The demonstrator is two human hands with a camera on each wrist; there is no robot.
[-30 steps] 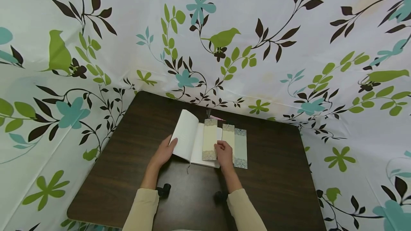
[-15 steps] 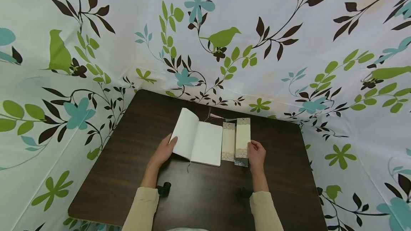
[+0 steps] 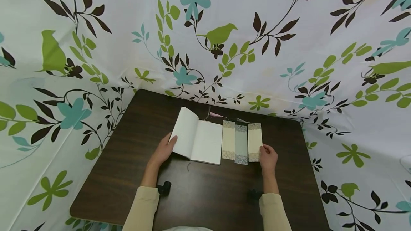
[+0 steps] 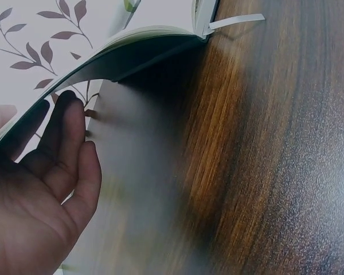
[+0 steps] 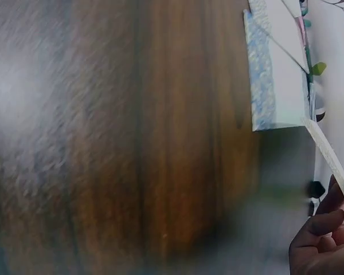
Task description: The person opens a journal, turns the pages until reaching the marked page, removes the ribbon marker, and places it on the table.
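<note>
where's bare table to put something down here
Bare wood lies left of the open notebook out to the table edge, along the near edge between the two forearms, and right of the right hand. It is crowded mid-table, where three bookmarks lie side by side against the notebook, the left hand holding its pages.

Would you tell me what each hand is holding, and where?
Left hand holds the notebook's raised left pages; right hand pinches the cream bookmark's near end.

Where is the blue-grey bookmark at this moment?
In the head view, the blue-grey bookmark lies flat on the table, right of the open notebook, between two cream bookmarks.
</note>
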